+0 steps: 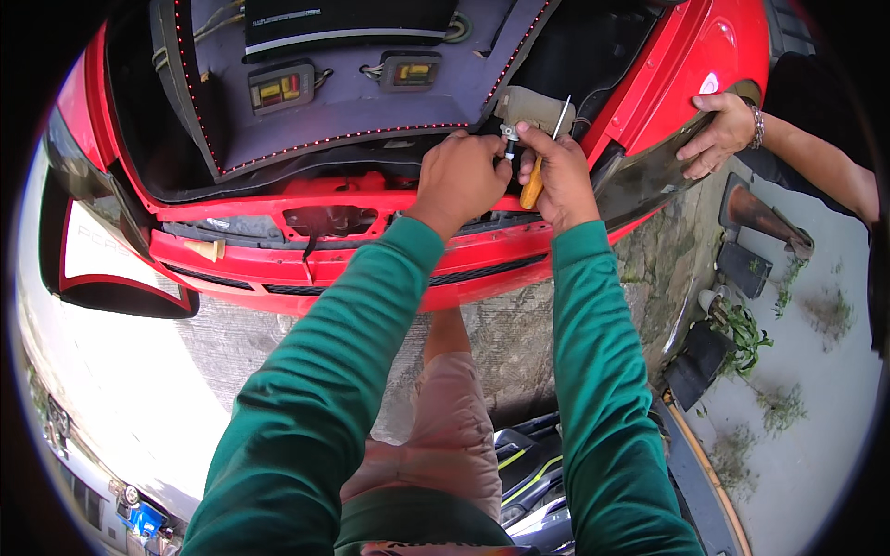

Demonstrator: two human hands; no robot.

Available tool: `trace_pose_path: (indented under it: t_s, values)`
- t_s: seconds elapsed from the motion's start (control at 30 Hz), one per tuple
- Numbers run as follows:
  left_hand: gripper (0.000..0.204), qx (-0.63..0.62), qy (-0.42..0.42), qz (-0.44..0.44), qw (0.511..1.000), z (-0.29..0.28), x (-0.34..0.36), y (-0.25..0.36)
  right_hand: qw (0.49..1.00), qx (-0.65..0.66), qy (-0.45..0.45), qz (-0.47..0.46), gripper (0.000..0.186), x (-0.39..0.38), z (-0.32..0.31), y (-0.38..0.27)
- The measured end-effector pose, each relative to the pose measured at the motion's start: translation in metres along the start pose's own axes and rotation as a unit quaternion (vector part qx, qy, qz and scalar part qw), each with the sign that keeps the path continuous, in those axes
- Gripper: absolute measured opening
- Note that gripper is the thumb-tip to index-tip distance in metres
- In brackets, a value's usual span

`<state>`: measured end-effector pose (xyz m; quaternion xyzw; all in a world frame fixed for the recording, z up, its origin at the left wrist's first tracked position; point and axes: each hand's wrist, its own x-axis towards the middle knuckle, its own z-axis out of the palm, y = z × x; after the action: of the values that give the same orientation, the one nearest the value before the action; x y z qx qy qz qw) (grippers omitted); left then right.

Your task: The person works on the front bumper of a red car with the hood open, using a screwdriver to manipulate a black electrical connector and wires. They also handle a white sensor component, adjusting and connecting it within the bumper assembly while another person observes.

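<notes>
My left hand (462, 183) is closed, its fingertips pinching a small black-and-silver fitting (509, 141), possibly a cable end; its exact kind is unclear. Close beside it, my right hand (567, 183) grips a screwdriver (531, 188) by its yellow handle, with the thin metal shaft pointing up and away. The right thumb and fingertips come up to the fitting's silver top. Just beyond both hands lies a dull beige, box-like piece (535, 109). Both hands are above the front edge of a red car body (482, 259).
A grey-lined compartment (343, 116) with red dotted trim holds a black box (343, 23) and two small modules. At right, another person's braceleted hand (718, 134) rests on the car's lamp. A tan cone-shaped piece (206, 249) lies on the red ledge. Potted plants (742, 332) stand beyond.
</notes>
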<state>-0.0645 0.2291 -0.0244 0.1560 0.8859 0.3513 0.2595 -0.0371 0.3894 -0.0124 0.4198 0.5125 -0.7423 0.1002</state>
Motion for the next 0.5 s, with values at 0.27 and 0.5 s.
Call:
trace_pose_path:
  t_s: [0.27, 0.5]
  values:
    - [0.026, -0.075, -0.068, -0.03, 0.994, -0.011, 0.007, -0.003, 0.994, 0.077, -0.076, 0.01, 0.018, 0.0, -0.016, 0.001]
    - [0.029, -0.027, 0.026, 0.06, 0.997, -0.002, -0.002, -0.004, 0.983, 0.136, -0.121, 0.022, 0.021, -0.004, -0.02, 0.004]
